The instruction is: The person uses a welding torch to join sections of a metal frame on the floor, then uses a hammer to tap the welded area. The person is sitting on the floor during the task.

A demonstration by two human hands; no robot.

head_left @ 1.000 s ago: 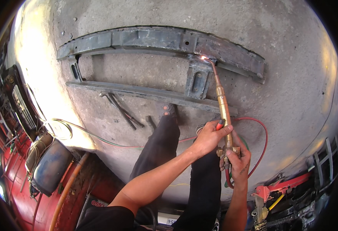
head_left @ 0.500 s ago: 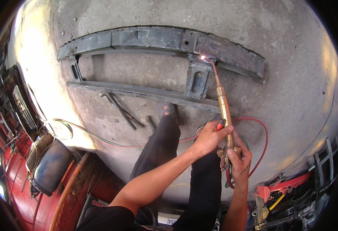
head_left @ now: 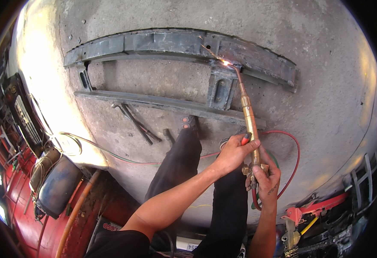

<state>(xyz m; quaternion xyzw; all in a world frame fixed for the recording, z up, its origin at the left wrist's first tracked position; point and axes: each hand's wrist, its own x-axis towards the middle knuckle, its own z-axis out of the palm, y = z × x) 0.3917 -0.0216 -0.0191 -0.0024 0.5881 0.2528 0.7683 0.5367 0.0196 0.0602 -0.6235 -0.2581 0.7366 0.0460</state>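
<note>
A brass cutting torch (head_left: pixel 250 114) points away from me, its bent tip at a bright flame on a curved dark metal beam (head_left: pixel 162 42), where a bracket (head_left: pixel 220 88) joins it. Sparks fly up and left from the tip. My left hand (head_left: pixel 233 155) is closed on the torch's barrel, with a small red-and-black object (head_left: pixel 245 139) also in it. My right hand (head_left: pixel 266 182) is wrapped round the valve end below. A straight metal rail (head_left: pixel 154 101) lies in front of the beam, joined by brackets.
Hammer-like and bar tools (head_left: pixel 134 122) lie on the concrete floor (head_left: pixel 330 73) near my legs. Red and green hoses (head_left: pixel 296 150) loop beside me. At left are a coiled line (head_left: pixel 70 144), car parts and a large red body (head_left: pixel 21 198). A red floor jack (head_left: pixel 317 204) and metal frames stand at lower right.
A streak of sparks now shoots up and left from the torch tip across the beam, absent earlier. Hands and torch have hardly moved.
</note>
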